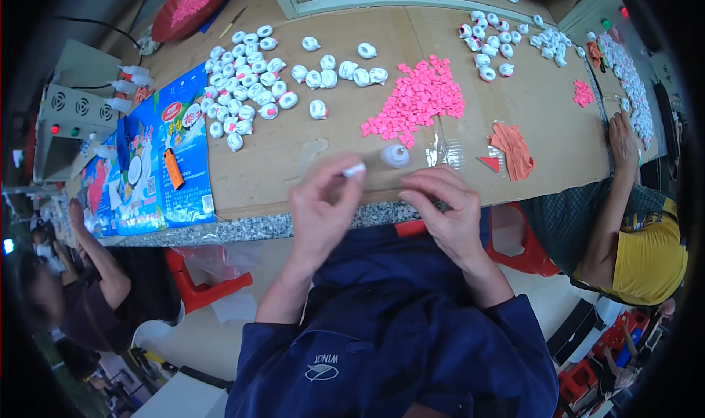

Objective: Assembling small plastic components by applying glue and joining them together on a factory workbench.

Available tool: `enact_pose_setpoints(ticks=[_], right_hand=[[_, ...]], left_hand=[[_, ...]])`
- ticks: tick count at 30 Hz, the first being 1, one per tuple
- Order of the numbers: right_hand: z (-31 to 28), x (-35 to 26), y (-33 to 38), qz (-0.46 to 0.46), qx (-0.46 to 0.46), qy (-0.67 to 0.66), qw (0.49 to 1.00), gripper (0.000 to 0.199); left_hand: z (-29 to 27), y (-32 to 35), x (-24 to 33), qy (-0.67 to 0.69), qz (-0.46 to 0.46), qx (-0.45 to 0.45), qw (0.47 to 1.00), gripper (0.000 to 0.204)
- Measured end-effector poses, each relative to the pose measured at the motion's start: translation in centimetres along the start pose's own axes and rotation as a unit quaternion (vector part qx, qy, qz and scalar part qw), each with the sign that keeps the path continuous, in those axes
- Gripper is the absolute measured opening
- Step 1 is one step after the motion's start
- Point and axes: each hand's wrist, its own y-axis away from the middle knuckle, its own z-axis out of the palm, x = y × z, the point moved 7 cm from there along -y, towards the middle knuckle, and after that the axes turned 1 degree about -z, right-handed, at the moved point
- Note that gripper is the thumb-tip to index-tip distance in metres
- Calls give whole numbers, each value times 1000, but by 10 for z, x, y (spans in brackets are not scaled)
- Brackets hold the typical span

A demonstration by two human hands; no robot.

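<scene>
— Your left hand [317,206] pinches a small white plastic piece [354,171] between fingertips at the bench edge; loosen and it could drop off the cardboard-covered bench [294,154].

— And your right hand [446,211]?

— Fingers curled together, seemingly empty, just below the white dome-shaped cap [395,155] and the pink chip pile [418,99].

The left hand [319,209] pinches a small white piece [354,171] between fingertips at the near edge of the desk [294,154]. The right hand [448,209] rests beside it, fingers curled, near a white cap [395,155]. Beyond lie a pink heap [418,99] and a cluster of white rings [246,80].
</scene>
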Motion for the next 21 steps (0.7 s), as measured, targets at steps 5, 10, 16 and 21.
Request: enact_pose_setpoints(ticks=[5, 10, 16, 21], right_hand=[[-7, 8, -9, 53, 40, 46, 997, 26], [7, 0, -26, 7, 40, 79, 996, 31], [16, 8, -25, -29, 39, 88, 995, 30], [13, 4, -26, -58, 41, 74, 995, 28]], left_hand=[[-39, -39, 35, -290, 163, 124, 935, 23], [-11, -52, 50, -548, 316, 59, 772, 23], [-34, -91, 54, -545, 291, 76, 783, 20], [-20, -104, 61, -581, 335, 36, 741, 19]])
